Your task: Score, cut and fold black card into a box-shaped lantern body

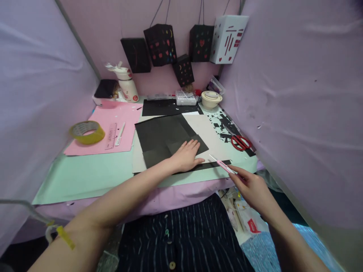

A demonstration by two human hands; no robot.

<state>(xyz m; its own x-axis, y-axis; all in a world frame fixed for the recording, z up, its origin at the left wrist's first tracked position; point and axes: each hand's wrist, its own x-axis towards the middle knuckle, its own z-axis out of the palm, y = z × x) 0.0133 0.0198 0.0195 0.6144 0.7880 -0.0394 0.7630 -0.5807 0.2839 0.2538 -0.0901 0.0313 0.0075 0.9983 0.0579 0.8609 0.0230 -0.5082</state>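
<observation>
I see my left hand (185, 155) lying flat, fingers spread, pressing down the black paper (164, 139) on the worktop (93, 173). My right hand (252, 185) pinches a pink craft knife (224, 165), its tip just beside the paper's near edge. I think the cutting step is on. The next move needs a steady, straight pull, with my left fingers kept clear. Red scissors (241, 142) lie nearby.

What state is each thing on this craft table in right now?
Left hand: flat, pressing down the black paper.
Right hand: gripping a pink craft knife, tip over the paper's edge.
Red scissors: closed, lying flat.
Yellow tape roll: lying flat on the pink sheet.
Paper lanterns: hanging.
White tumbler: upright, lid on.
</observation>
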